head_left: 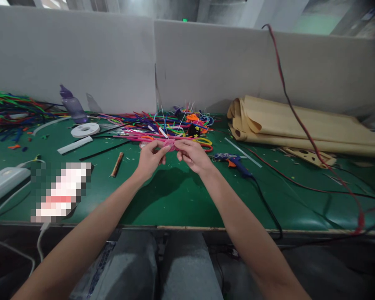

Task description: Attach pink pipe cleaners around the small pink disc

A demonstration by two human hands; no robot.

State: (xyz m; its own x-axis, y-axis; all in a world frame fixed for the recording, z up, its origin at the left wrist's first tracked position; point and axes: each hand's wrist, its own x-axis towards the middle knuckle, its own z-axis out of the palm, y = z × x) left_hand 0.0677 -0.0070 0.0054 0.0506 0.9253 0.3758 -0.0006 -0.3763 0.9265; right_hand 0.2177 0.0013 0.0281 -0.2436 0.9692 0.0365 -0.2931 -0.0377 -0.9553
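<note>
Between my two hands is a small pink coiled piece, which looks like bent pipe cleaner. My left hand pinches it from the left with thumb and forefinger. From the right, my right hand pinches the same piece, its other fingers curled. Thin pale strands stick up just behind the fingertips; I cannot tell whether they belong to the pink piece. Behind the hands lies a heap of coloured pipe cleaners. A blue glue gun rests on the green table, right of my right hand.
At the left are a purple bottle, a white spool, a pixelated flat object and a white power strip. Folded brown paper lies at the right. A red-black cable hangs down there. White panels close off the back.
</note>
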